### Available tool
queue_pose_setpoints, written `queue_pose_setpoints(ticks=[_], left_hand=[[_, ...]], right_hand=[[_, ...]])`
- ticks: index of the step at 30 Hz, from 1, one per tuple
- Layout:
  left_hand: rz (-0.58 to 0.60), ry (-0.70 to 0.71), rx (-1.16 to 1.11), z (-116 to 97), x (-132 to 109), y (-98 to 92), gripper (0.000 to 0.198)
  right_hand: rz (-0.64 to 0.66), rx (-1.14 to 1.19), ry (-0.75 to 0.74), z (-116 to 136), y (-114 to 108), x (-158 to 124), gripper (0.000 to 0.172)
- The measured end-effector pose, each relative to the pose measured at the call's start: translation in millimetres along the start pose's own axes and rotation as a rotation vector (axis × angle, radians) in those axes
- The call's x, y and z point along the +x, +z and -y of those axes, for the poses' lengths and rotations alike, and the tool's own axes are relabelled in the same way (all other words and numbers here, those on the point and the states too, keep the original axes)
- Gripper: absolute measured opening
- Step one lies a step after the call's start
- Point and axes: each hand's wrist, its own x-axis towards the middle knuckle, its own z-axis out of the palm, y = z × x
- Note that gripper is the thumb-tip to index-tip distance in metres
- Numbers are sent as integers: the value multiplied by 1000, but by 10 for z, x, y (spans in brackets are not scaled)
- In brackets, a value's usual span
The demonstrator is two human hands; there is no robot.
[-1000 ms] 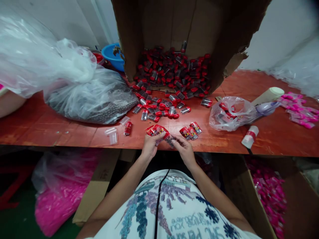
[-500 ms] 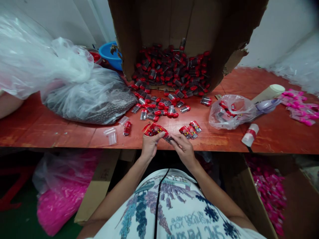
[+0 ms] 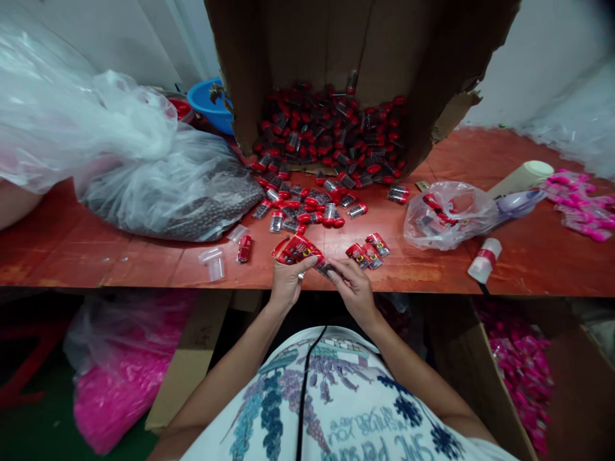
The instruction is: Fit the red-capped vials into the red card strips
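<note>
Both hands meet at the near edge of the counter (image 3: 96, 256), just above the person's lap. Left hand (image 3: 287, 282): grip pressed together on a fanned bunch of red packets (image 3: 294, 247), thumb on top, the packets poking out over the counter. Right hand (image 3: 354, 289): fingertips pinch a small dark piece (image 3: 327, 267) that sits between the two hands and touches the left thumb; it is too small to tell what it is.

Three more loose packets (image 3: 368, 249) lie on the counter just right of the hands. A single red tube (image 3: 244, 248) and an empty clear tube (image 3: 214, 263) lie to the left.

Further back, a cardboard box (image 3: 269, 57) lies on its side, with a pile of red-capped tubes (image 3: 331, 131) inside. A spill of tubes (image 3: 307, 206) runs out of it towards the hands.

Left of the box are a clear bag of dark stuff (image 3: 182, 192), a big white plastic bag (image 3: 62, 121) and a blue bowl (image 3: 207, 102). To the right sit a small plastic bag (image 3: 444, 218) with a few tubes in it, a white roll (image 3: 523, 177) and pink pieces (image 3: 583, 206).

Under the counter there is a pink-filled bag (image 3: 108, 394) on the left and a carton of pink pieces (image 3: 521, 378) on the right.
</note>
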Motion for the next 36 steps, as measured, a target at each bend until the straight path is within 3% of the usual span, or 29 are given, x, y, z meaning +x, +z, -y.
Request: queue_pose_setpoints(ticks=[12,27,33,36], left_hand=[[-87,-96,-96,49,67,-6,34],[-25,-90,22,76,-18,-22,29],[31,-88,66,79,-24,-34,21],[27,-78,83,104,-25,-44,21]], right_hand=[[-8,-98,-40,47,-111,52,30],[-37,-75,0,-43,-46,27,30],[-74,76,150,-71,26,-5,28],[-114,25,100,-91,70,-36,29]])
